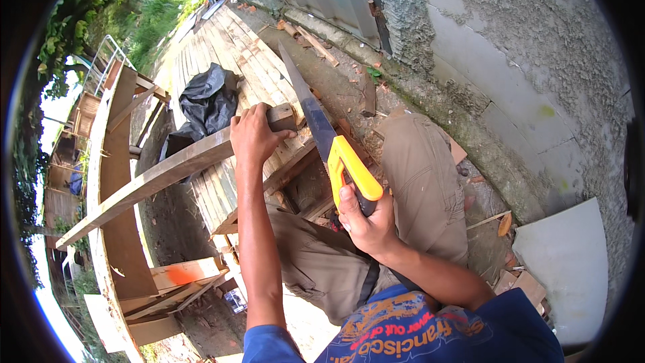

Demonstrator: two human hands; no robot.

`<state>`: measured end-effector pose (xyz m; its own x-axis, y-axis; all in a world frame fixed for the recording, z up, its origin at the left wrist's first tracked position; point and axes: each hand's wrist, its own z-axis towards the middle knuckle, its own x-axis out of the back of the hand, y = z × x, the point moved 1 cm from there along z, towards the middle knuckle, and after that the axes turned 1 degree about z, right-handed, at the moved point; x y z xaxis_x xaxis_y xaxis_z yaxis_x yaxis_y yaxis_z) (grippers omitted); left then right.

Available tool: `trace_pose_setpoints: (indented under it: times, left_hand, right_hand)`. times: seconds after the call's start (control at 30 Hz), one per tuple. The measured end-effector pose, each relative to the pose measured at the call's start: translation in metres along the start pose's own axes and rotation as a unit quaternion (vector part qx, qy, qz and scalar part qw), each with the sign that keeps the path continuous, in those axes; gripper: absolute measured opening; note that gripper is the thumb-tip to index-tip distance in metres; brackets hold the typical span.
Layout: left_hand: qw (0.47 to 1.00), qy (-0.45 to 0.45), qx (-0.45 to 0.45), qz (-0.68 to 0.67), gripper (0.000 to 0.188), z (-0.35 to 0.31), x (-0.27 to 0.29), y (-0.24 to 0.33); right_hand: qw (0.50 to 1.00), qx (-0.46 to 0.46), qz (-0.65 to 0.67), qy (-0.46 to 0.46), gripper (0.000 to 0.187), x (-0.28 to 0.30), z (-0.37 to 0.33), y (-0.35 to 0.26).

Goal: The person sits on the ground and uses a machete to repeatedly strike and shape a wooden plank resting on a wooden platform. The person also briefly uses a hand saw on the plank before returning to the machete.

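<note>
A long wooden beam [168, 163] lies across the slatted wooden platform [222, 44] and reaches out to the left over a board. My left hand [253, 136] is closed over the beam near its right end, fingers wrapped on its top. In my right hand [367, 218] is a handsaw [321, 123] with a yellow and black handle, gripped firmly. Its dark blade points up and away, just right of the beam's end; whether the teeth touch the wood I cannot tell. My knee in brown trousers is close to the saw handle.
A crumpled black plastic bag [209, 97] sits on the platform behind the beam. A tall curved plywood panel [121, 181] stands at the left. To the right rises a rough grey wall [510, 87], with a pale panel [566, 265] leaning at its foot. Wood scraps litter the ground.
</note>
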<state>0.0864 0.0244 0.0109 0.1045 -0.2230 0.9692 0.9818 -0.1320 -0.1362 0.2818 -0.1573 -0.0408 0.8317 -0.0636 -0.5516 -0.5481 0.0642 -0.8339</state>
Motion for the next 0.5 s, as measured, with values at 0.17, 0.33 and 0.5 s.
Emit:
trace_pose_setpoints:
  times: [0.17, 0.33, 0.5]
  left_hand:
    - [1.0, 0.03, -0.006, -0.008, 0.071, -0.006, -0.002, -0.001]
    - [0.999, 0.043, -0.01, -0.019, 0.072, -0.008, -0.003, -0.001]
    - [0.999, 0.037, -0.013, -0.019, 0.071, -0.006, 0.0, 0.001]
  right_hand:
    - [0.999, -0.034, 0.014, -0.018, 0.032, -0.006, -0.004, -0.003]
    - [0.999, -0.027, 0.014, -0.029, 0.033, -0.005, -0.009, -0.001]
    - [0.998, -0.042, 0.011, -0.04, 0.029, -0.001, -0.014, -0.006]
